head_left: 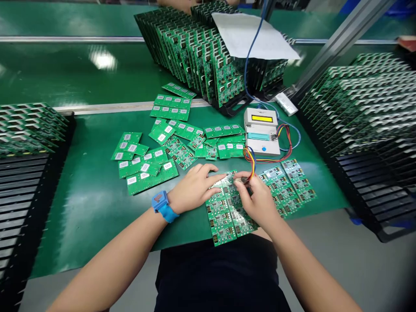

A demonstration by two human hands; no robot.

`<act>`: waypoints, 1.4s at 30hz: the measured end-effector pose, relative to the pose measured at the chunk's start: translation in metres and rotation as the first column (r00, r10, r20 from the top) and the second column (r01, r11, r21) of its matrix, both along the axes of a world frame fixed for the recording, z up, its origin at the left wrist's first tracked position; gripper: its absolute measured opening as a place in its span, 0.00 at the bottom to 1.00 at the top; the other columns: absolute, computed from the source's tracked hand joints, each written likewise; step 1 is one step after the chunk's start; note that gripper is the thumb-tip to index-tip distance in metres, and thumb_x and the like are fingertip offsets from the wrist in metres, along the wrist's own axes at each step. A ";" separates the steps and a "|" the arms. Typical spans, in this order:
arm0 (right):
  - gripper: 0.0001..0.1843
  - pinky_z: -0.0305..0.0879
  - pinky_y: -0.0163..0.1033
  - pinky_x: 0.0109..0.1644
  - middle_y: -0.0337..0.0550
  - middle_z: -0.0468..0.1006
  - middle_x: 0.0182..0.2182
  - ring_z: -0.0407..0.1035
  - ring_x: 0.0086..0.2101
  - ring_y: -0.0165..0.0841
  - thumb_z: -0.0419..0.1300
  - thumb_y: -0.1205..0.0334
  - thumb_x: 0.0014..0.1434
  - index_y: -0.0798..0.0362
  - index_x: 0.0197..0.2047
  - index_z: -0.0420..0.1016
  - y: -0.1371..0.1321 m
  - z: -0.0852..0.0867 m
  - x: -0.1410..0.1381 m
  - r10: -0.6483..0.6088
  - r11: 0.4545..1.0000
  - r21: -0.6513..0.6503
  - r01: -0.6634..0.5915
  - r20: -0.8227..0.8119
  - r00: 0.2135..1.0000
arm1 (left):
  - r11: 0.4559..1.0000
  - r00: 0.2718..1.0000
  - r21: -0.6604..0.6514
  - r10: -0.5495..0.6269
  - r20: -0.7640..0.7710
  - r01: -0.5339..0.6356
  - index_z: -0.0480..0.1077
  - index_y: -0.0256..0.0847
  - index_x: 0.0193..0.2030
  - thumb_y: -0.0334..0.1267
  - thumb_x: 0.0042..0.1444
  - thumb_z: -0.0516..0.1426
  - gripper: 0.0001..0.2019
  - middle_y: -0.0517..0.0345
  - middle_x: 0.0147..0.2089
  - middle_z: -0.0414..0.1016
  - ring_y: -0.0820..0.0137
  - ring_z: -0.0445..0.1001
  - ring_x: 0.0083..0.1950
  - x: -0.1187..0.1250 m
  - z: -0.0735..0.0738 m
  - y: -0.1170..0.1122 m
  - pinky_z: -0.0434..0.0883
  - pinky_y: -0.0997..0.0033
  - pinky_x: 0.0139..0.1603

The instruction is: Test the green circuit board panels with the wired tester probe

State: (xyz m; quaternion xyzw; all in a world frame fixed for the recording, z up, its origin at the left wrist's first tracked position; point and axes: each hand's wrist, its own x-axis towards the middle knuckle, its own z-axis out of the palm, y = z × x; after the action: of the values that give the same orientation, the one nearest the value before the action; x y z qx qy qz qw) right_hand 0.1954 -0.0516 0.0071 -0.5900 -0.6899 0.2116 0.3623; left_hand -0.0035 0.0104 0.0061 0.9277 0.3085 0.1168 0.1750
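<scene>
A green circuit board panel (224, 214) lies at the near edge of the green bench (91, 203). My left hand (195, 187), with a blue wrist strap (163, 206), rests flat on the panel's far left end, fingers stretched out. My right hand (255, 197) pinches a small connector (244, 179) on a bundle of coloured wires (251, 160) and holds it against the panel's top. The wires run to a white programmer box (261, 136) with a yellow display. A second panel (287, 186) lies just right of my right hand.
Loose labelled boards (152, 162) are scattered left and behind my hands. Black racks packed with boards stand at the left (26, 130), right (364, 117) and back (195, 56), the back one under a white sheet (250, 37). A blue cable (251, 47) hangs to the box.
</scene>
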 end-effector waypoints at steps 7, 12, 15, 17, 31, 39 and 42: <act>0.06 0.68 0.42 0.41 0.46 0.73 0.37 0.70 0.36 0.36 0.50 0.64 0.62 0.52 0.42 0.66 0.001 -0.001 0.002 -0.001 1.000 -0.023 0.000 -0.039 0.999 | 1.000 1.000 0.020 -0.020 0.023 0.019 0.61 0.46 0.59 0.45 0.63 0.50 0.19 0.49 0.54 0.61 0.61 0.63 0.50 -0.001 0.000 0.001 0.65 0.56 0.51; 0.06 0.68 0.43 0.42 0.47 0.73 0.37 0.71 0.38 0.37 0.50 0.65 0.63 0.52 0.43 0.66 0.001 0.001 0.005 0.020 0.998 -0.065 -0.023 -0.038 0.999 | 1.000 1.000 0.012 -0.017 0.018 0.017 0.60 0.46 0.60 0.44 0.63 0.49 0.19 0.49 0.55 0.61 0.61 0.63 0.51 -0.001 0.000 0.001 0.65 0.55 0.51; 0.06 0.68 0.44 0.42 0.47 0.73 0.38 0.71 0.38 0.38 0.50 0.65 0.62 0.52 0.43 0.66 0.001 0.001 0.005 0.025 0.997 -0.075 -0.028 -0.037 0.999 | 1.000 1.000 0.006 -0.012 0.016 0.012 0.60 0.46 0.60 0.44 0.63 0.49 0.19 0.49 0.55 0.61 0.61 0.63 0.51 -0.001 0.000 0.001 0.65 0.55 0.51; 0.06 0.68 0.44 0.42 0.47 0.73 0.38 0.71 0.39 0.38 0.51 0.65 0.62 0.52 0.43 0.66 0.002 0.000 0.005 0.024 0.997 -0.072 -0.027 -0.041 0.999 | 1.000 1.000 0.006 -0.012 0.017 0.012 0.60 0.46 0.60 0.45 0.63 0.49 0.19 0.49 0.55 0.61 0.61 0.63 0.51 -0.001 0.000 0.001 0.65 0.56 0.51; 0.07 0.68 0.44 0.41 0.47 0.73 0.38 0.70 0.38 0.38 0.51 0.65 0.62 0.52 0.43 0.66 0.000 -0.001 0.004 0.012 0.999 -0.047 -0.013 -0.024 1.000 | 1.000 1.000 -0.006 -0.009 0.022 0.009 0.61 0.46 0.59 0.45 0.63 0.49 0.19 0.49 0.55 0.61 0.62 0.63 0.50 0.000 0.001 0.001 0.66 0.56 0.50; 0.07 0.68 0.44 0.41 0.48 0.73 0.37 0.70 0.37 0.38 0.50 0.65 0.62 0.52 0.43 0.66 0.000 -0.001 0.003 0.007 0.999 -0.036 -0.008 -0.017 1.000 | 1.000 1.000 -0.002 -0.013 0.016 0.013 0.61 0.47 0.60 0.44 0.63 0.50 0.19 0.49 0.55 0.61 0.62 0.62 0.50 -0.001 0.000 0.001 0.66 0.57 0.50; 0.07 0.68 0.44 0.42 0.47 0.73 0.37 0.70 0.38 0.38 0.50 0.64 0.63 0.52 0.43 0.66 0.000 -0.001 0.002 0.006 0.999 -0.037 -0.007 -0.014 1.000 | 1.000 1.000 -0.004 -0.012 0.003 0.012 0.60 0.46 0.60 0.45 0.63 0.50 0.19 0.49 0.55 0.60 0.61 0.62 0.50 -0.001 0.000 0.001 0.65 0.57 0.51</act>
State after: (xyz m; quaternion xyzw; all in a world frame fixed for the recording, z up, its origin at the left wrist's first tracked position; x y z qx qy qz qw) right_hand 0.1979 -0.0518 0.0063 -0.5929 -0.6853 0.2295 0.3553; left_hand -0.0042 0.0115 0.0065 0.9290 0.3030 0.1164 0.1778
